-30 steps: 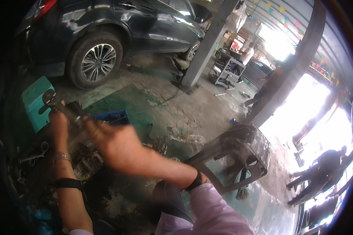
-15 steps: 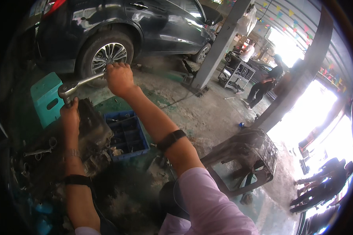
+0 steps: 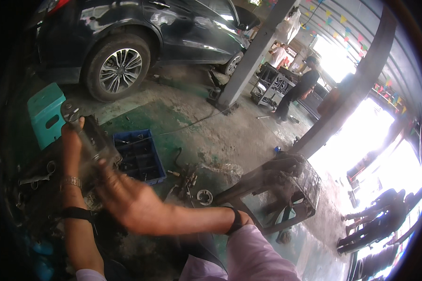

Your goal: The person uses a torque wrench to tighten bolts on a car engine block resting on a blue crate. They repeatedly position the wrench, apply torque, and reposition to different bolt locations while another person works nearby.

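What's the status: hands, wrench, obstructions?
Left hand holding ratchet wrench near its head. Right hand blurred by handle, grip unclear. Teal stool beyond, blue bin right.

A dark car (image 3: 192, 37) stands at upper left, its rear wheel (image 3: 122, 71) on a multi-spoke rim. A turquoise stool (image 3: 40, 105) with a handle slot stands near that wheel. A grey post (image 3: 248, 65) rises beside the car. A person (image 3: 301, 88) in dark clothing stands by a loaded cart (image 3: 270, 88). Coloured pennants (image 3: 343, 19) hang overhead.
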The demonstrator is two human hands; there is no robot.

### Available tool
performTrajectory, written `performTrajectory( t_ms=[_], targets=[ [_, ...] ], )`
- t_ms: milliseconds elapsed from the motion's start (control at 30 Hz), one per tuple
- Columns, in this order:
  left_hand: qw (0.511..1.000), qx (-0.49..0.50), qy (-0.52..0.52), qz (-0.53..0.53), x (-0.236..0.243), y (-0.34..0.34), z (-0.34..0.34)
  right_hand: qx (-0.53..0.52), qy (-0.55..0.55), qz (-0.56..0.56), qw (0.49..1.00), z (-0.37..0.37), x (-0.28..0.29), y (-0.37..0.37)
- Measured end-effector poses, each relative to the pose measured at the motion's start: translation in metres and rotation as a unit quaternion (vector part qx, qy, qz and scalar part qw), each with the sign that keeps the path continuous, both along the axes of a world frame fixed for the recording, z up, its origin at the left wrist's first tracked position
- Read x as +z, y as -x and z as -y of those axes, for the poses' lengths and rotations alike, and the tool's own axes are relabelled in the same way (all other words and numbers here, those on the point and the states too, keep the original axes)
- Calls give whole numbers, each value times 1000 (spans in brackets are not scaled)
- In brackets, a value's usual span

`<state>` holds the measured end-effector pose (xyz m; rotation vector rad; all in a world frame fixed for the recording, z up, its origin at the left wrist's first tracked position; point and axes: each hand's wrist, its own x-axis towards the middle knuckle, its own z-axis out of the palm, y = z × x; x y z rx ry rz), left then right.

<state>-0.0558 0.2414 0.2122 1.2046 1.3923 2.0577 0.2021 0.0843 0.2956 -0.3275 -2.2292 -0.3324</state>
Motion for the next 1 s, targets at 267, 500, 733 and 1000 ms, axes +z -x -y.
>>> performTrajectory(
  t_ms=[267, 500, 733, 1000],
  targets=[
    [984, -55, 145, 92, 32, -8, 29, 49, 46, 28, 997, 4, 20, 25],
    [989, -81, 83, 92, 20, -6, 29, -156, 33, 61, 985, -93, 32, -30],
    [984, -52, 155, 67, 27, -10, 25, -277, 85, 48, 956, -240, 32, 28],
    [989, -32, 109, 97, 17, -5, 17, -281, 67, 15, 957, -240, 31, 46]
  ],
)
